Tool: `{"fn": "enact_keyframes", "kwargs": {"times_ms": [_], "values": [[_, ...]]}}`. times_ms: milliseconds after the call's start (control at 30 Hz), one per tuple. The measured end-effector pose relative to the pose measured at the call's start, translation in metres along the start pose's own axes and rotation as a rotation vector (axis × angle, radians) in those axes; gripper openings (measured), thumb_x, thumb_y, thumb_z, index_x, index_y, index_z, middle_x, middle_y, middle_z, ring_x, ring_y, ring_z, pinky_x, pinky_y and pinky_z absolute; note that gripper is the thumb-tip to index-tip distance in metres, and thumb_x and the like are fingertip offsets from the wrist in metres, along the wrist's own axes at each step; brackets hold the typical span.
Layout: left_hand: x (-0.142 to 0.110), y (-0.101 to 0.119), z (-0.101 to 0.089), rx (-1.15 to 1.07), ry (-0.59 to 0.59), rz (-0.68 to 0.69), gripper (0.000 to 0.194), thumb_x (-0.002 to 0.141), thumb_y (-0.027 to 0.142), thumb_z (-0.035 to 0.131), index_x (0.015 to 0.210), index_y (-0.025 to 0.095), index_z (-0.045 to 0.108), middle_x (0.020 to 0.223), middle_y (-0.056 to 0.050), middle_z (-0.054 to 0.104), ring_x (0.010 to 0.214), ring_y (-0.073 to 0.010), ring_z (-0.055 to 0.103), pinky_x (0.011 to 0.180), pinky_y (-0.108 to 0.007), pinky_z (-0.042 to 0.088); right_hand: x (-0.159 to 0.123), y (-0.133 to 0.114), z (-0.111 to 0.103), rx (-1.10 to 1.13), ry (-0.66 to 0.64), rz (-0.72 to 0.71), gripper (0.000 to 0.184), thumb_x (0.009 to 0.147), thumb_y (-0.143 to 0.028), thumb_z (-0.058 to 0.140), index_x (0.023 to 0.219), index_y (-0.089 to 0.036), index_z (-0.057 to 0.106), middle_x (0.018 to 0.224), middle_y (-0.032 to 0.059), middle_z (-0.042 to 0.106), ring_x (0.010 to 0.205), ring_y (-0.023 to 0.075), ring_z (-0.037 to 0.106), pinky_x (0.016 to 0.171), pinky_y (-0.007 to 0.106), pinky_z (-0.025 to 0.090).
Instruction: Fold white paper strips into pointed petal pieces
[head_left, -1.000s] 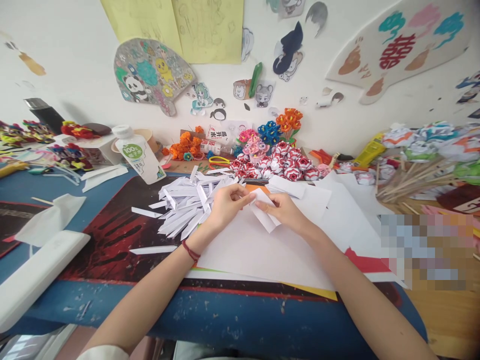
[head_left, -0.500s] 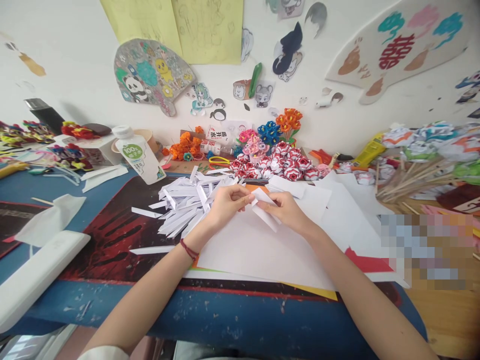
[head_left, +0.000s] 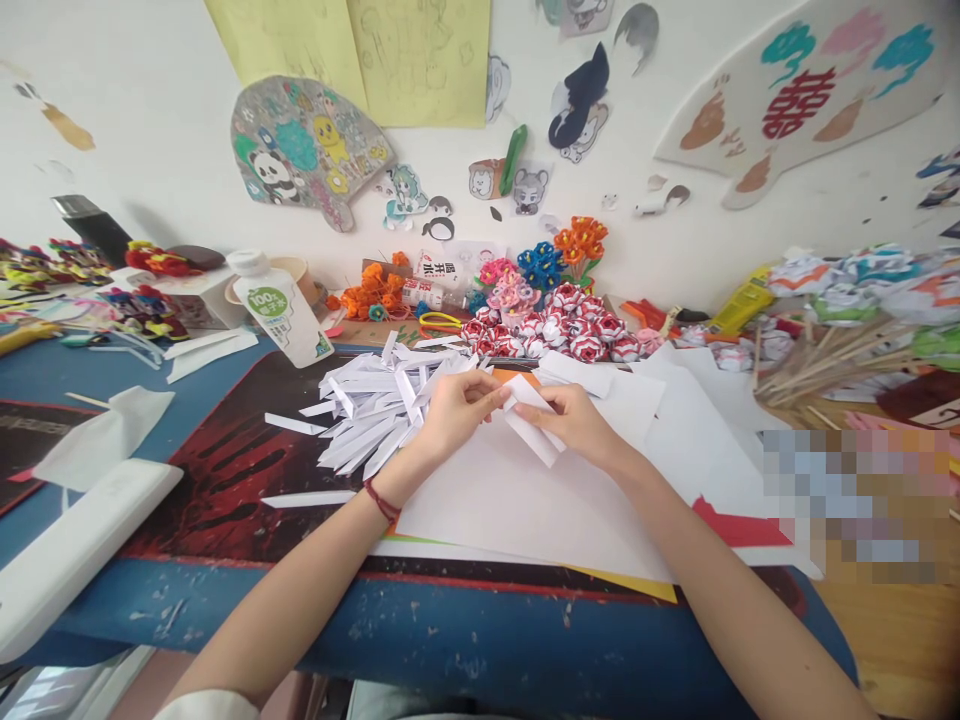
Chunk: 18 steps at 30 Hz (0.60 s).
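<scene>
Both my hands pinch one small white paper strip (head_left: 534, 432) held just above a large white sheet (head_left: 525, 500). My left hand (head_left: 450, 412), with a red cord at the wrist, grips the strip's upper end with closed fingertips. My right hand (head_left: 574, 420) holds the strip from the right, fingers curled around it. A heap of folded white paper strips (head_left: 375, 405) lies directly left of my left hand on the dark red-and-black mat (head_left: 225, 470).
A white bottle with a green label (head_left: 277, 310) stands at the back left. Red-and-white paper flowers (head_left: 570, 335) and colored paper blooms (head_left: 559, 255) line the wall. Wooden sticks (head_left: 825, 365) lie at right. A white flat bar (head_left: 75, 550) rests at the near left edge.
The strip has been folded narrower between my fingers, and both hands have shifted very slightly; nothing else on the table moved.
</scene>
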<state>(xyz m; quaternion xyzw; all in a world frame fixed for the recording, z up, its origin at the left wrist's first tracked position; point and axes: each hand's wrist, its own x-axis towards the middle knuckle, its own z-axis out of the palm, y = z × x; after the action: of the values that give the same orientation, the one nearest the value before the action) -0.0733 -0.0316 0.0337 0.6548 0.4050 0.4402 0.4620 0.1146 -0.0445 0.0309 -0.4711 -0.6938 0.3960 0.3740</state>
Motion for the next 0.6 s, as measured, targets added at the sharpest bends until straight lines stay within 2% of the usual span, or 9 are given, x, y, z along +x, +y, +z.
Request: {"fn": "enact_keyframes", "kwargs": {"times_ms": [600], "values": [[-0.0015, 0.0021, 0.0021, 0.089, 0.062, 0.02, 0.03, 0.08, 0.043, 0.063, 0.078, 0.013, 0.065, 0.06, 0.0, 0.058, 0.048, -0.0079, 0.05, 0.047, -0.019, 0.039, 0.0017, 0.0064, 0.0036, 0.055, -0.046, 0.01, 0.041, 0.078, -0.053, 0.061, 0.069, -0.014, 0.064, 0.06, -0.001, 0.046, 0.056, 0.0117, 0.039, 0.051, 0.026, 0.027]]}}
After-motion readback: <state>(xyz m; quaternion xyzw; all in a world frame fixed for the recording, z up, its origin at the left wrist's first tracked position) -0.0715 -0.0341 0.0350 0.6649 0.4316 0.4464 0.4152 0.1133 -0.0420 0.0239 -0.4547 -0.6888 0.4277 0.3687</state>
